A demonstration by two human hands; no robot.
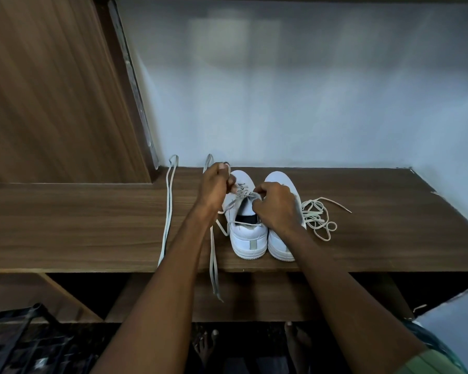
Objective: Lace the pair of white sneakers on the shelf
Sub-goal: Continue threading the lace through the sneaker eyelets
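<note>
Two white sneakers stand side by side on the wooden shelf (92,225), heels toward me. The left sneaker (247,236) carries a grey lace (214,265) through its front eyelets. My left hand (216,184) pinches that lace above the shoe's toe; one long strand loops up behind the hand, and its ends hang down over the shelf's front edge. My right hand (276,206) grips the lace at the left sneaker's tongue and rests over the right sneaker (278,244), which shows no lace. A second lace (318,217) lies in a loose tangle to the right.
A long grey lace strand (168,211) lies across the shelf to the left of the sneakers. A pale wall (281,103) backs the shelf and a wooden panel (52,90) stands at the left. Below are a lower shelf, a dark rack (25,341) and my bare feet.
</note>
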